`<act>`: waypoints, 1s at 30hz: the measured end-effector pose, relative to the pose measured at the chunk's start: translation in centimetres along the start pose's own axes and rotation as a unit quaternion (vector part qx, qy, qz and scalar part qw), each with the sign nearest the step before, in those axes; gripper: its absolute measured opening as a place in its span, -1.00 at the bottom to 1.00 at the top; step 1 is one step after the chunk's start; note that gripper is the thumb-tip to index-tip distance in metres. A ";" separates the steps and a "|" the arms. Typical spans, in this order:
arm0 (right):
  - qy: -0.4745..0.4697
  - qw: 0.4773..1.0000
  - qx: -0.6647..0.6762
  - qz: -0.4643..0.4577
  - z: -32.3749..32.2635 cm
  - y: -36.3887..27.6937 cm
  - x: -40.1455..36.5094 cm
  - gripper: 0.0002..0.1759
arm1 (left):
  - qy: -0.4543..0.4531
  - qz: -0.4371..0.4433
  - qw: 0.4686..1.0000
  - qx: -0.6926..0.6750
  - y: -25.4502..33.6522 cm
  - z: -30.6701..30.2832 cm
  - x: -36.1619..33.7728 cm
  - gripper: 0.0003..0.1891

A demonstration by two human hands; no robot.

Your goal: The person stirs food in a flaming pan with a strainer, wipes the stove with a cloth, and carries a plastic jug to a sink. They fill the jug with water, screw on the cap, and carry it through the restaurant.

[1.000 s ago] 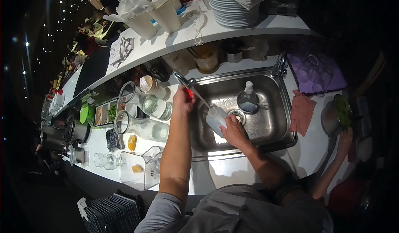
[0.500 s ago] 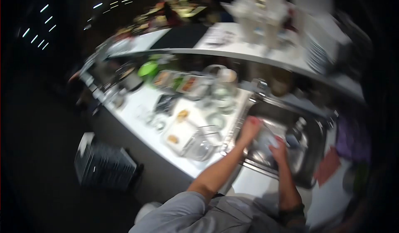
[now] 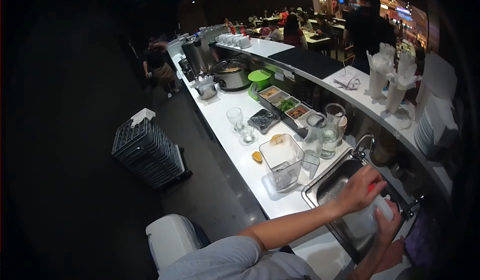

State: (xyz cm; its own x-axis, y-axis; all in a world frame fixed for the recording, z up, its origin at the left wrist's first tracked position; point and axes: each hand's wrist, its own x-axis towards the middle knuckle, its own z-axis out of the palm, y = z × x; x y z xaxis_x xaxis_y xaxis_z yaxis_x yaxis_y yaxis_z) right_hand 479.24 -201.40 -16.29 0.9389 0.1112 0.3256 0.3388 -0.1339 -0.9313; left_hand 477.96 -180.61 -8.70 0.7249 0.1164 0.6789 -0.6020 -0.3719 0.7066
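My left hand (image 3: 361, 189) is over the sink (image 3: 311, 189), fingers curled around a small red thing (image 3: 371, 187), mostly hidden, whose kind I cannot make out. Just below it, my right hand (image 3: 387, 222) grips a translucent whitish plastic container (image 3: 362, 223). The container is tilted inside the basin, and my hands and forearms cover part of it. A curved metal faucet (image 3: 367, 141) rises behind the basin. Left of the sink, a clear square container (image 3: 281, 155) stands on the counter near a small clear measuring cup (image 3: 310, 165).
Glass carafes (image 3: 328, 136) stand beside the sink. Farther along are a tray of garnishes (image 3: 287, 105), drinking glasses (image 3: 235, 116), a slow cooker (image 3: 231, 74) and a kettle (image 3: 205, 88). Stacked black crates (image 3: 150, 150) and a white-lidded bin (image 3: 172, 237) are on the floor. A person (image 3: 159, 65) is in the aisle.
The view has swung left along the counter and sharpened. My hands have come closer together, still over the sink with the translucent container.
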 end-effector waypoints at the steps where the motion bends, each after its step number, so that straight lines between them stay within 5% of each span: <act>1: 0.000 1.000 -0.002 -0.008 0.5 -1.6 -0.7 -0.57 | 0.009 0.022 1.000 0.019 1.0 -0.7 -0.3 -0.79; 3: 0.017 0.994 0.093 0.060 2.7 -5.0 -2.8 -0.61 | 0.012 0.042 0.998 0.050 2.8 -2.9 -0.7 -0.78; 7: 0.038 0.988 0.147 0.024 9.2 -9.2 -7.2 -0.63 | -0.032 0.021 0.993 0.108 4.2 -10.3 -4.6 -0.77; 9: -0.083 0.990 0.115 -0.001 12.5 -10.9 -8.2 -0.63 | -0.058 0.041 0.985 0.159 4.2 -14.5 -6.5 -0.78; 12: -0.089 0.979 0.180 0.020 20.1 -12.9 -9.7 -0.68 | -0.082 0.063 0.967 0.232 4.1 -22.2 -8.2 -0.80; 18: -0.222 0.957 0.185 0.017 36.5 -17.0 -10.0 -0.79 | -0.086 0.010 0.986 0.144 1.9 -40.6 -11.6 -0.77; 22: -0.272 0.928 0.231 0.108 46.1 -20.8 -9.9 -0.79 | 0.020 0.044 0.962 0.270 2.1 -50.9 -13.3 -0.75; 24: -0.317 0.928 0.195 0.004 51.1 -20.7 -8.9 -0.76 | 0.032 -0.002 0.963 0.267 2.1 -54.6 -14.1 -0.76; 27: -0.347 0.919 0.187 0.000 57.5 -21.1 -7.4 -0.76 | 0.153 -0.127 0.963 0.180 0.9 -58.2 -14.6 -0.76; 30: -0.407 0.890 0.193 -0.070 64.1 -20.5 -4.6 -0.77 | 0.135 -0.162 0.964 0.161 -1.5 -63.1 -13.1 -0.75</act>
State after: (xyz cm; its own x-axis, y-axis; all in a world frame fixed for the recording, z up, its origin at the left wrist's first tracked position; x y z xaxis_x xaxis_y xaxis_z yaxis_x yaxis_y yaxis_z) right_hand 464.15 -136.07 -9.12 0.4817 0.7971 0.3640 0.2559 0.2693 -0.9284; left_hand 448.19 -123.48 -6.08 0.7171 0.4944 0.4913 -0.1922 -0.5373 0.8212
